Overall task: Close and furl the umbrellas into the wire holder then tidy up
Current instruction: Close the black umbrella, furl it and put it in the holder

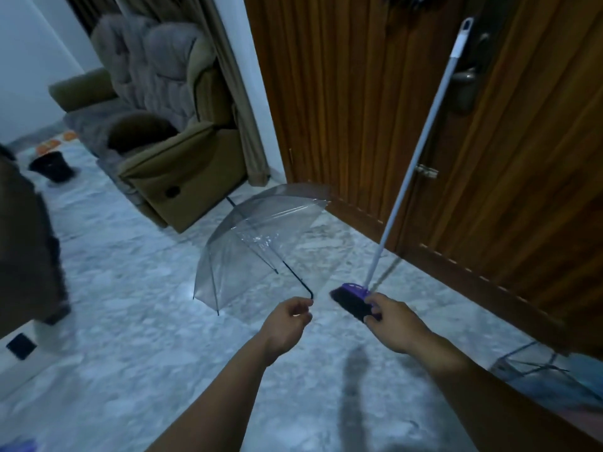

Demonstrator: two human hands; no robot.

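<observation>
An open, clear plastic umbrella [261, 243] lies on its side on the marble floor, its thin black shaft running toward me. My left hand [287, 321] grips the curved black handle at the shaft's end. My right hand [391, 321] holds the purple head of a broom [354, 298], fingers curled round its dark bristles. The broom's long white pole leans up against the wooden door. A wire holder [525, 363] stands at the lower right beside the door, partly cut off by my right arm.
A brown armchair [169, 151] with a grey blanket stands at the back left. A black bucket [52, 166] sits on the floor at far left. Wooden doors [359, 109] fill the right side. A dark furniture piece [29, 256] edges the left.
</observation>
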